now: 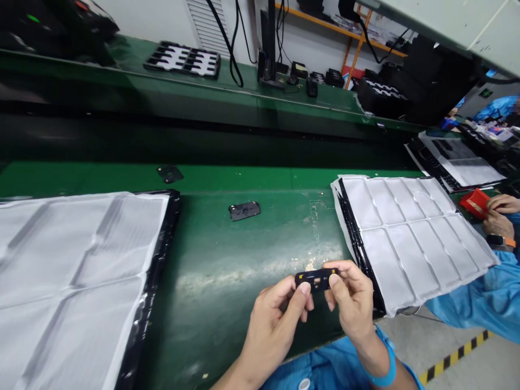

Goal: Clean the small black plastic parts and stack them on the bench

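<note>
Between my two hands, above the front part of the green bench, is a small black plastic part [317,279] with rounded ends, cut-outs and yellow marks near both ends. My left hand [276,319] pinches its left end between thumb and fingers. Its right end is gripped by my right hand [351,298], thumb on the near face. A blue band circles my right wrist. Farther back on the bench lies a flat black part [244,210], and another dark part [169,174] rests beyond it to the left. Neither is touched.
Black trays under white sheets flank me: a left tray stack [73,260] and a right tray stack [414,233]. A co-worker's hands [501,214] hold a red object [475,203] at far right. Behind runs a raised green shelf [244,97] with a monitor stand [268,49].
</note>
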The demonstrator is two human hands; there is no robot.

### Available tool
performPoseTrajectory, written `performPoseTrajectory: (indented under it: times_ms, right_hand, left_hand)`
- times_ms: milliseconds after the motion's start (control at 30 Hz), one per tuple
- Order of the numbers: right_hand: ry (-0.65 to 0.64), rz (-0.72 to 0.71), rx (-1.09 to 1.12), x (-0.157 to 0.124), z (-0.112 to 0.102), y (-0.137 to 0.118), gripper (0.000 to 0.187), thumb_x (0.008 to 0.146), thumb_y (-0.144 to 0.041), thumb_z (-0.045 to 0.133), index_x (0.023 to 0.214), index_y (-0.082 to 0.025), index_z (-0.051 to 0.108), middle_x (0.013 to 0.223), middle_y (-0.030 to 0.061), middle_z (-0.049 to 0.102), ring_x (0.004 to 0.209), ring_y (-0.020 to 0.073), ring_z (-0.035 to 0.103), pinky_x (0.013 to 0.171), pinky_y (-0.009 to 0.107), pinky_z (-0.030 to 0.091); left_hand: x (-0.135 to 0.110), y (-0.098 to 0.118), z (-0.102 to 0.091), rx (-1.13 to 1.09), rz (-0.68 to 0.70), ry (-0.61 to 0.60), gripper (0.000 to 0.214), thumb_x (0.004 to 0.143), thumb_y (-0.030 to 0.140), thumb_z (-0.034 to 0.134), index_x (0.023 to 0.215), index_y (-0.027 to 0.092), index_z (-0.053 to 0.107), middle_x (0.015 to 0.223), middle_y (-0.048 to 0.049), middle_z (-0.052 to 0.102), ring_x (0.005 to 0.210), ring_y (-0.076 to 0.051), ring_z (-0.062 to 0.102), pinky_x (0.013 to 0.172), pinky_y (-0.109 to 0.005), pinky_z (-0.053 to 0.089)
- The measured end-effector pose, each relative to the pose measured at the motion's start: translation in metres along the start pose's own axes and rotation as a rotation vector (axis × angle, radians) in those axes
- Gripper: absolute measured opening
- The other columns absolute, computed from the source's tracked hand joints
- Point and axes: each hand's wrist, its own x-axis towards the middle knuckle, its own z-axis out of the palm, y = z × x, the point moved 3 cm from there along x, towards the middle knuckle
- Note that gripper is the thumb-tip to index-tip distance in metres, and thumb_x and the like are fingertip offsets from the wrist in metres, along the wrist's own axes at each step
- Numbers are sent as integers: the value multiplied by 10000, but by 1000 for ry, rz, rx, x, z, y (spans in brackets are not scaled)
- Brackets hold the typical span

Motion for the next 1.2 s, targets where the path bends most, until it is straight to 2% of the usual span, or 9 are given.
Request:
performPoseTrajectory:
  times_ms: [167,367,567,700,833,1033,1200]
  right_hand:
    - [30,31,-29,1,1,0,328,1002,-469,668,986,-157,769,558,-46,566,388,79,463,395,191,390]
    - [2,39,-42,1,0,-1,323,1002,-467,673,990,-161,776,533,-55,553,384,82,475,407,191,394]
    - [24,84,-21,3,1,1,353,987,-500,684,931,-159,758,512,-75,507,363,60,417,375,164,338]
    - [37,127,-41,3,0,1,377,964,-528,700,899,-160,755,518,-71,519,343,56,402,347,163,318]
    - [51,50,-129,-2,-2,-2,327,987,-476,695,934,-165,780,512,-49,566,363,88,487,370,184,383]
    - [19,-82,-234,-9,0,-4,199,1031,-337,664,1007,-191,798,543,-38,628,386,108,553,404,205,442]
    - [8,-96,-247,-11,2,-2,187,1041,-316,649,1051,-196,792,565,-35,641,393,117,570,412,221,457]
  left_hand:
    - [-1,-1,0,24,10,-9,391,1041,381,557,713,192,654,589,14,623,515,-121,583,528,-214,428]
    - [-3,-1,-2,38,9,-20,392,1048,394,548,727,196,652,607,11,630,524,-127,589,541,-223,437]
    - [-3,-5,-2,84,46,-47,386,1061,370,527,739,195,646,638,6,624,579,-135,607,598,-233,458]
    - [0,-3,-5,79,35,-102,361,1057,351,518,756,192,639,666,0,627,598,-139,598,607,-241,454]
    - [3,0,-11,73,9,-137,342,1061,338,474,771,199,589,650,13,599,586,-136,553,591,-246,418]
    - [6,-4,-12,22,-6,-71,317,1060,357,444,803,209,556,622,41,533,561,-130,494,574,-238,379]
    - [4,-8,-12,1,-14,-22,383,1070,409,450,747,216,520,610,42,519,560,-130,472,594,-247,375]
